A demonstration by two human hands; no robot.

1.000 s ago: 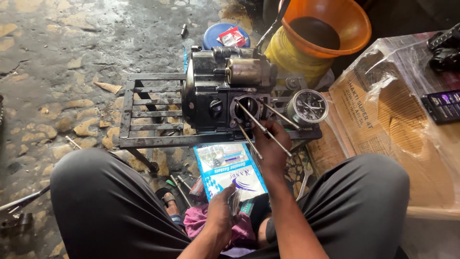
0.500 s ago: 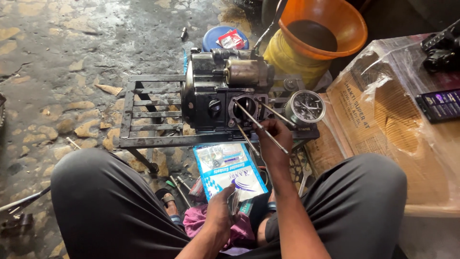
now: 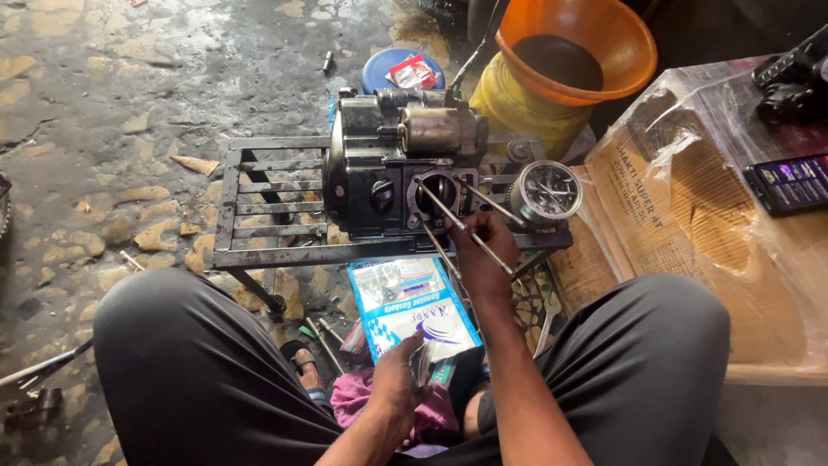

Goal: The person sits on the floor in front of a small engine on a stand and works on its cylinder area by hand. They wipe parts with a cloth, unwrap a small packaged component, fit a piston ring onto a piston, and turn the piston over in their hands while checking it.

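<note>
Engine block (image 3: 388, 168) with long studs (image 3: 470, 229) sits on a metal rack stand (image 3: 259, 211), beside a round gauge (image 3: 545, 192). Right hand (image 3: 483, 255) is closed around the studs near the bore. Left hand (image 3: 398, 380) pinches a small flat part (image 3: 423, 362) above a blue gasket packet (image 3: 414, 306).

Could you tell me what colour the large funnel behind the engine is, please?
Orange; the funnel sits on a yellow container, clearest in the head view.
</note>
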